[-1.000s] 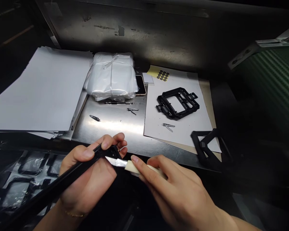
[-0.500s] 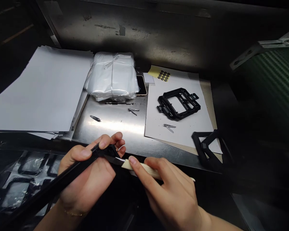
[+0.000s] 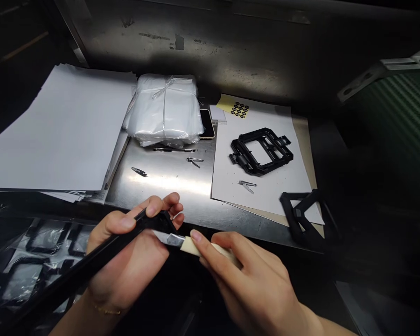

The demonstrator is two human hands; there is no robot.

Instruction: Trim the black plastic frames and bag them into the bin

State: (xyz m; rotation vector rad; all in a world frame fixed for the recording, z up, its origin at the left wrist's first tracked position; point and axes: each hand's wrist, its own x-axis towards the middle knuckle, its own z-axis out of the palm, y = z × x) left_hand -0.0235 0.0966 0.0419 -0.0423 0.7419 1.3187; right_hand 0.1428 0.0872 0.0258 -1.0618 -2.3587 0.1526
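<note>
My left hand (image 3: 126,252) is closed around a long black plastic part (image 3: 91,259), thumb and forefinger pinching its upper end. That part slants from the lower left up to the middle of the view. In my right hand (image 3: 252,275) is a knife (image 3: 191,246) with a cream handle and a short pointed blade. The blade lies against or just beside the underside of the black part's end; exact contact is hard to tell. On the bench behind, nail clippers (image 3: 195,162) and a small black piece (image 3: 139,171) lie on the metal.
A paper stack (image 3: 70,126) stands left, beside tied clear plastic bags (image 3: 166,109) and a phone (image 3: 207,125). White paper (image 3: 227,182) carries a black frame (image 3: 261,151), clippers (image 3: 247,186) and a yellow sticker sheet (image 3: 226,101). Another black frame (image 3: 299,212) overhangs the front edge. Bagged frames (image 3: 24,275) lie lower left.
The knife has rolled in my right hand, so its blade now shows a bright flat side where it looked dark. My left hand keeps nearly the same place on the black part.
</note>
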